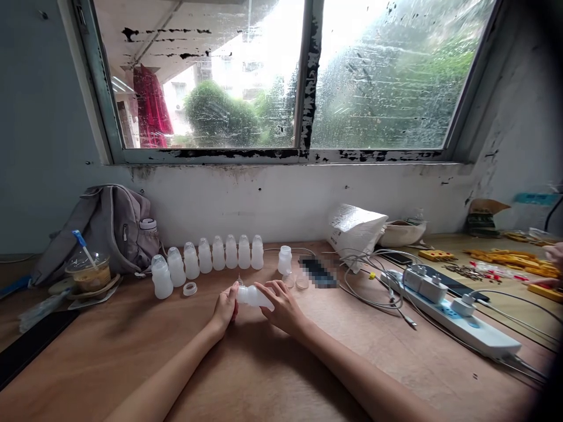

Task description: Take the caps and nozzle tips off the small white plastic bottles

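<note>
A frosted white baby bottle lies on its side between my hands, above the middle of the table. My left hand is closed at its neck end, where a small clear tip sticks up by the fingers. Fingers curved over the bottle's body, my right hand grips the other end. A curved row of several similar bottles with clear domed caps stands behind, to the left. One white ring lies in front of that row. Right of it, an uncapped bottle stands upright near clear round covers.
At left are a grey backpack and an iced drink cup. On the right lie loose cables, a power strip with chargers, a white bag and yellow parts. Another person's hand shows at the right edge.
</note>
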The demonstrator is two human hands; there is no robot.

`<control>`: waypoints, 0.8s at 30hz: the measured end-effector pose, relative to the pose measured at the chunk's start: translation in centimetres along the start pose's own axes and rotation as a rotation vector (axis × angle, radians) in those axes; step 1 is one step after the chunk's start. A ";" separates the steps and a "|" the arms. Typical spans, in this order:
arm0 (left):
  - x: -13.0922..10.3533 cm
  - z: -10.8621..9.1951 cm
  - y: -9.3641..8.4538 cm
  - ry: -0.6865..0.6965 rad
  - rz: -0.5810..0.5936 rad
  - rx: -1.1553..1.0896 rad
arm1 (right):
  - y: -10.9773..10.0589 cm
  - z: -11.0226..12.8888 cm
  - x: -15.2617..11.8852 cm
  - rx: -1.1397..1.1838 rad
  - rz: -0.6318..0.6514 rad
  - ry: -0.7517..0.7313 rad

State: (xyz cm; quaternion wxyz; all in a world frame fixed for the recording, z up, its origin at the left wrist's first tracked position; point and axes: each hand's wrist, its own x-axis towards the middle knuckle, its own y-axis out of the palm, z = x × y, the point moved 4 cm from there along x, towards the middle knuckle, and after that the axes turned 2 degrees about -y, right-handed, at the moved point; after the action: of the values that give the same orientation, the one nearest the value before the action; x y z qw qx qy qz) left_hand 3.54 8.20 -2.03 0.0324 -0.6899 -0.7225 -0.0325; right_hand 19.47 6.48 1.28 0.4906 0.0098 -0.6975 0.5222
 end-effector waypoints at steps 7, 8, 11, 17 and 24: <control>-0.4 -0.2 -0.1 -0.066 -0.071 0.043 | -0.2 0.2 0.0 -0.040 0.008 -0.040; -0.4 -0.2 -0.1 -0.071 -0.072 0.046 | -0.1 0.3 0.0 -0.049 0.009 -0.047; -0.4 0.0 -0.2 -0.075 -0.089 0.061 | -0.1 0.5 -0.1 -0.077 0.011 -0.062; -0.6 0.0 -0.3 -0.075 -0.136 0.060 | -0.2 1.1 -0.2 -0.130 0.003 -0.069; -1.1 -0.1 -0.2 -0.091 -0.174 -0.009 | -0.1 1.3 -0.1 0.018 0.016 0.054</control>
State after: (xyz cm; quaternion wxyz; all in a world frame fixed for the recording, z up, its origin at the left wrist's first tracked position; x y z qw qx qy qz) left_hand 3.42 7.10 -2.03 -0.0066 -0.6256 -0.7801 -0.0068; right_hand 18.69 5.44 1.31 0.5050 -0.0056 -0.6794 0.5323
